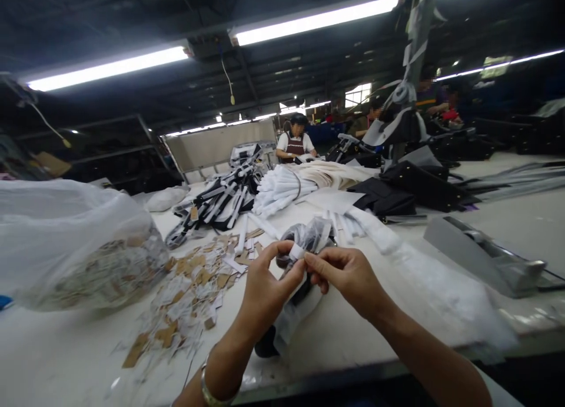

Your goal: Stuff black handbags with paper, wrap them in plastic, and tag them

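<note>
Both hands meet at the middle of the near table. My left hand (267,283) pinches a small white strip (296,252) between thumb and forefinger. At the strip's right end the thumb and forefinger of my right hand (353,277) are pressed together, also gripping it. Behind and beneath the fingers is a black strap bundle (315,233) with translucent, tissue-like wrapping. Its lower part runs down toward the table edge, where a dark end shows. The hands hide much of the bundle.
Paper and brown card scraps (189,283) litter the left side, beside a large clear plastic bag (79,248). Farther back lie black-and-white straps (220,195) and a tied white bundle (282,186). A grey tape dispenser (485,257) stands right. A person (295,142) sits across.
</note>
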